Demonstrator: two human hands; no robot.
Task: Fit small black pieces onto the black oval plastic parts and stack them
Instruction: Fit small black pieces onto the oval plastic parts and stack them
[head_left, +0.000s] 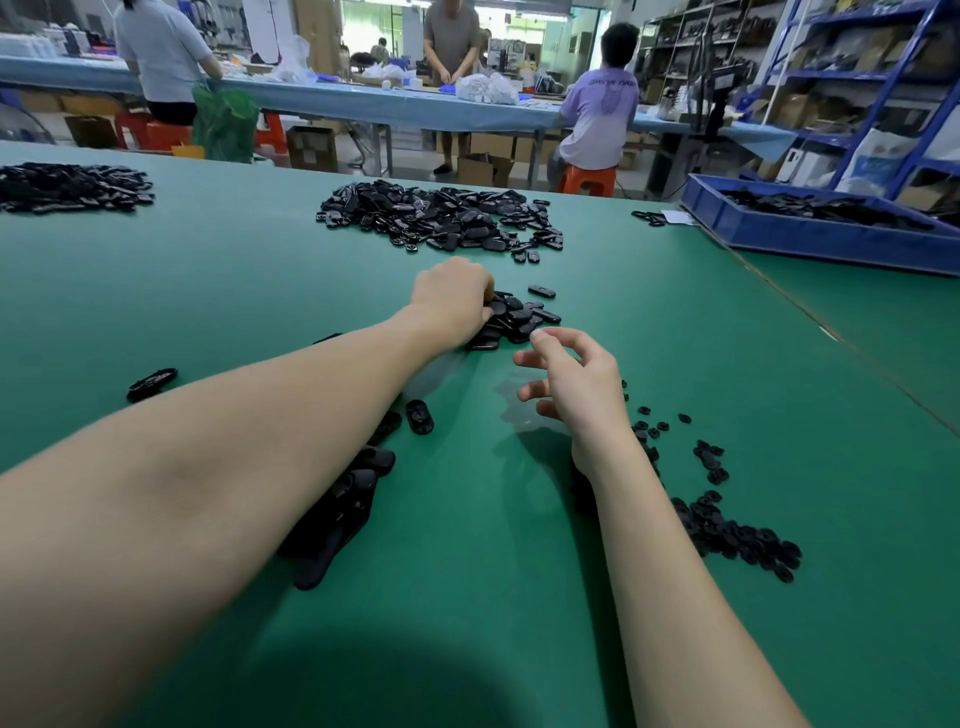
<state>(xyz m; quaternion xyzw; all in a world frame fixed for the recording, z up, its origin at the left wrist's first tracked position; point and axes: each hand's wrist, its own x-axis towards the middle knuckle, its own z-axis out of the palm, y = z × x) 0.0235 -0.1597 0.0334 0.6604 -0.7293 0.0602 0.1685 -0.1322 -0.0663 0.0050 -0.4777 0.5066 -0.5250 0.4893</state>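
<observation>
Oval parts (511, 317) lay heaped at frame centre; the left hand (452, 301) curled its fingers into them, the right hand (576, 379) hovered loosely spread, holding nothing.

A person sitting at the far bench is wearing a lilac T-shirt (598, 111) with a line of dark lettering across the upper back, but it is showing too small and blurred to read. Nothing else in view is carrying legible text, labels, brands or numbers.
</observation>
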